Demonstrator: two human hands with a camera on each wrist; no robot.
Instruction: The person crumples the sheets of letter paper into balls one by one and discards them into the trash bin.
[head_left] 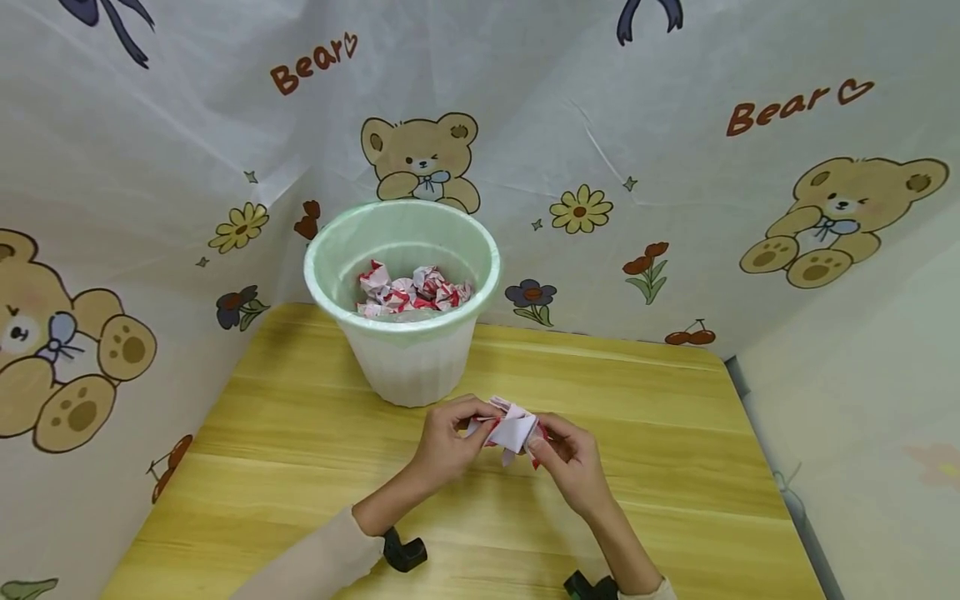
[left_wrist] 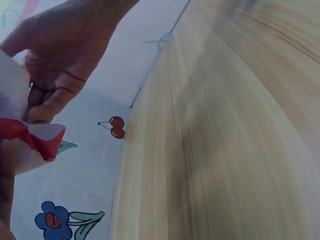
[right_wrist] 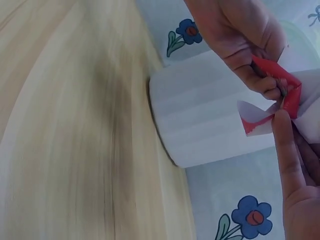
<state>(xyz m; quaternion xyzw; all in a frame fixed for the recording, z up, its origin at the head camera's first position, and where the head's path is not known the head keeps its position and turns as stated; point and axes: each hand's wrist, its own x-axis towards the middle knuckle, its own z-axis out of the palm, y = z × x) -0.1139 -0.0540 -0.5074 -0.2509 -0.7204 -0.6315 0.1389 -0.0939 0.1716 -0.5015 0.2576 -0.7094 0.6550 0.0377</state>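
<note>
Between both hands, above the wooden table, is a folded piece of white and red paper (head_left: pixel 514 431). My left hand (head_left: pixel 447 443) pinches its left side between thumb and fingers. At the right side my right hand (head_left: pixel 572 463) grips the paper with thumb and fingertips. Red printed edges and a torn-looking border show on the paper (left_wrist: pixel 46 140) in the left wrist view. The right wrist view has the paper (right_wrist: pixel 292 92) bent, with a red band along its fold. Some fingertips are hidden behind it.
Behind the left hand stands a pale green and white bucket (head_left: pixel 408 367) holding several crumpled red and white paper pieces (head_left: pixel 420 287). The wooden table (head_left: pixel 660 450) extends to both sides. A white cloth with bear prints (head_left: pixel 525 100) hangs around it.
</note>
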